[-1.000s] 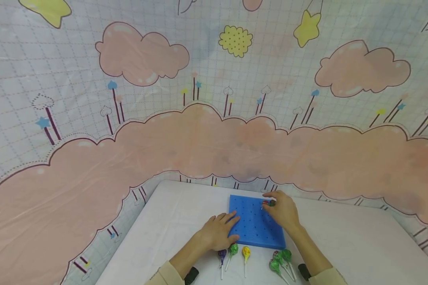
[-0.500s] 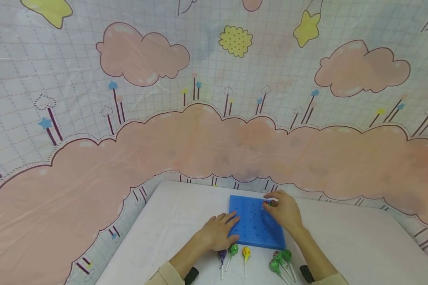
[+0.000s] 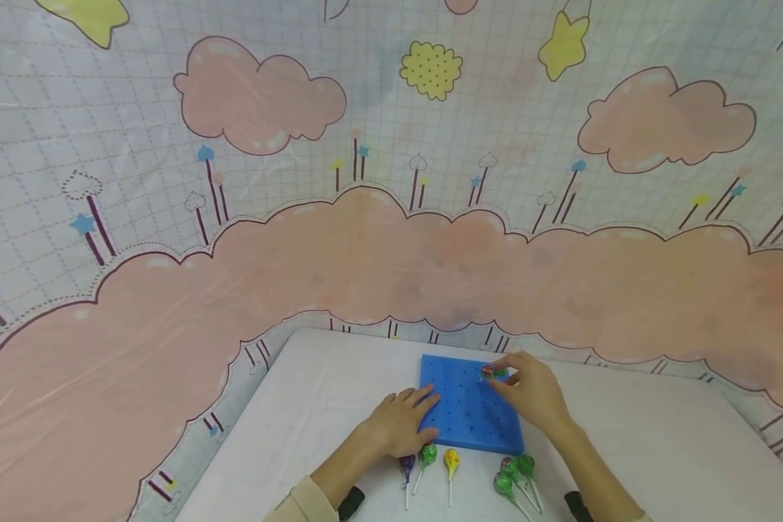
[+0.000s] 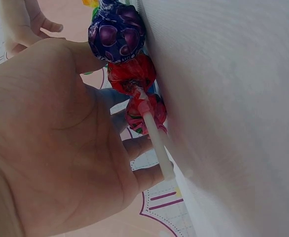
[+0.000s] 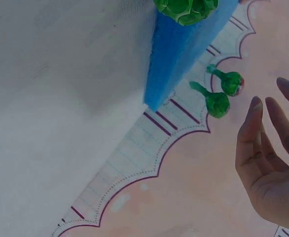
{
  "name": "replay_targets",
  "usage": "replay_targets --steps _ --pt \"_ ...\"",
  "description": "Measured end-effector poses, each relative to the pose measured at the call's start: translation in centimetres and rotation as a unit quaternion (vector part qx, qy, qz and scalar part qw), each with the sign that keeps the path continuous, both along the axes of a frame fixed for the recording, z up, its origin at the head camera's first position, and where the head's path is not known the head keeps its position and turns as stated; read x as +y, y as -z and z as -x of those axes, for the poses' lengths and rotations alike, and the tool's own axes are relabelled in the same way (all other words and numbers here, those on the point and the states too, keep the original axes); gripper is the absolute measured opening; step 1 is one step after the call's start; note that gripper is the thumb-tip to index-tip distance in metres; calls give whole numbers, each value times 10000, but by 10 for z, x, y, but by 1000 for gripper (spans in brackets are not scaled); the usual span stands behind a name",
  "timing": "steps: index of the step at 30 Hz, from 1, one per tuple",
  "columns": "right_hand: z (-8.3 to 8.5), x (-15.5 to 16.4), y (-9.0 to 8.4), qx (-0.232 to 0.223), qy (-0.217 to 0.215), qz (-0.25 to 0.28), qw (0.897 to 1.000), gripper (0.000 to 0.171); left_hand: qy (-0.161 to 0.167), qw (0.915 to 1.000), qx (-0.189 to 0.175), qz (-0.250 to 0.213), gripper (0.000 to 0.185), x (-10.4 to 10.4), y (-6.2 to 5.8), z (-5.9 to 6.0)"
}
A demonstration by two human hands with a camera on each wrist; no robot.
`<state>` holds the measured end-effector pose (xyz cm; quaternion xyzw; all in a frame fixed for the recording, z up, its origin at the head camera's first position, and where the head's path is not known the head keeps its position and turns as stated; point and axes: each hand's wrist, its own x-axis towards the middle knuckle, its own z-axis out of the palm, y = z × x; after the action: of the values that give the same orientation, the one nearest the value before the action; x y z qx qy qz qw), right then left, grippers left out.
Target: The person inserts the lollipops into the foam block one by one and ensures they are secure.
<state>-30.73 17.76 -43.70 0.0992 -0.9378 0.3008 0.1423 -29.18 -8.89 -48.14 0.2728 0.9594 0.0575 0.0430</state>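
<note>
On the white worktop (image 3: 300, 406), a beige sleeve (image 3: 305, 500) is seen at the far left, behind the left grip (image 3: 396, 426). This grip is spread wide, its fingers straightened and rested on the left edge of the blue board (image 3: 466, 417); nothing is held by it.

Just below its palm in the left wrist view, a glossy red lollipop (image 4: 132, 74) and a pinkish-red lollipop (image 4: 157, 111) are shown; whether they are touched cannot be told. Beside that grip, on its near side, a dark purple lollipop (image 3: 407, 464) and a green lollipop (image 3: 428, 454) are laid, their white sticks turned toward the person. A yellow lollipop (image 3: 452, 462) is placed farther to its right.

The board is thick, flat and marked with rows of small dark holes. Over its far right corner, just beside the right grip, a red-and-green lollipop (image 3: 487, 372) and a green-wrapped lollipop (image 3: 502, 373) are stood, heads up; their stick ends are hidden.

Well below the right grip, a bunch of green lollipops (image 3: 509, 475) is gathered, one tinged with red. The right grip (image 3: 536, 388) itself is parted moderately, thumb and fingers kept clear of the standing pair.
</note>
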Motion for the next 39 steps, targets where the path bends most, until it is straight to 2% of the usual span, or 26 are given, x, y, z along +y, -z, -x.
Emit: replay_targets --steps 9,15,25,32,39 --pt "-15 5 -5 -277 -8 64 9996 23 -20 10000 -39 61 66 -1 -6 -4" --pt "-20 10 -3 -429 -25 -28 9991 22 -26 10000 -54 64 66 -1 -4 -4" --pt "-29 17 -4 -1052 -299 -34 9940 21 -23 10000 -34 85 66 -1 -3 -3" --pt "-30 24 -5 -1372 -861 -255 9865 21 -19 10000 -56 47 66 -1 -4 -1" --pt "-33 31 -3 -1969 -1480 -636 9671 26 25 10000 -92 7 66 -1 -2 1"
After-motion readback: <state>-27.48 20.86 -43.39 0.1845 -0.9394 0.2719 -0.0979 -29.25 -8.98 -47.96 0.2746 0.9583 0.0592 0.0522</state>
